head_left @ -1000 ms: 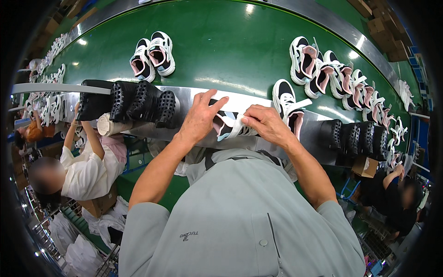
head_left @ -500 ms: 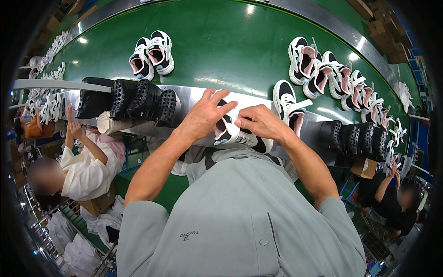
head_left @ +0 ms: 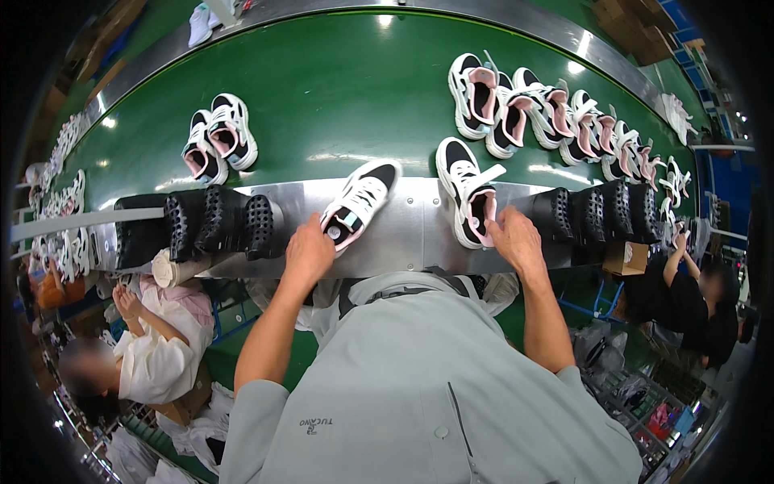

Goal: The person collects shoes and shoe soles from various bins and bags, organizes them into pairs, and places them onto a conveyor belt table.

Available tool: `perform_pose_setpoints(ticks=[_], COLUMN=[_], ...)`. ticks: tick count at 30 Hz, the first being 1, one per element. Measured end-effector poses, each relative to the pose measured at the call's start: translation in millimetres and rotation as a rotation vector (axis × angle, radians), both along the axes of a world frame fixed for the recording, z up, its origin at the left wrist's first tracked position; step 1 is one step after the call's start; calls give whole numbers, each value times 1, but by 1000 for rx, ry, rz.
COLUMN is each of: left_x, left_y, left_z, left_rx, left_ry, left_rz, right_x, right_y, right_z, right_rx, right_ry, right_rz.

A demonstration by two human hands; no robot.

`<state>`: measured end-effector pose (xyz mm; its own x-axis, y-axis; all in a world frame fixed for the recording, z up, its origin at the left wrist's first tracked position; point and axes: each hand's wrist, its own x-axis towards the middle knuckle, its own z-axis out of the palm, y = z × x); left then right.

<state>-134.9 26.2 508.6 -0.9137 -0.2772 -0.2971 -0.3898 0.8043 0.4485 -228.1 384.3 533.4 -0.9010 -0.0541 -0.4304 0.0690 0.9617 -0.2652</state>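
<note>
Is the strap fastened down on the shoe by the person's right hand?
No, the white strap on the shoe by the right hand sticks out loose to the side.

Bright glints of light [head_left: 385,21] bounce off the long green tabletop [head_left: 339,89], a steel ledge [head_left: 411,230] runs along its near side, cardboard boxes [head_left: 633,32] pile up at upper right, and below, there's green floor [head_left: 637,347], a blue metal frame [head_left: 592,310] and wire racks [head_left: 673,381]!
</note>
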Motion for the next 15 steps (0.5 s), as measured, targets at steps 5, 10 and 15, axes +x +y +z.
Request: perform_pose_setpoints(ticks=[5,10,15], left_x=[-9,-65,-82], left_y=[74,136,132], left_z=[46,-10,-48], left_rx=[-123,3,102], left_ry=[449,76,131], left_rz=[-262,-331,-323], right_x=[16,25,-10], right_y=[-10,-54,-47], right_z=[-76,-47,-66], right_rx=[-403,-447,-666], right_ry=[170,452,411], right_rz=[-358,-237,-35])
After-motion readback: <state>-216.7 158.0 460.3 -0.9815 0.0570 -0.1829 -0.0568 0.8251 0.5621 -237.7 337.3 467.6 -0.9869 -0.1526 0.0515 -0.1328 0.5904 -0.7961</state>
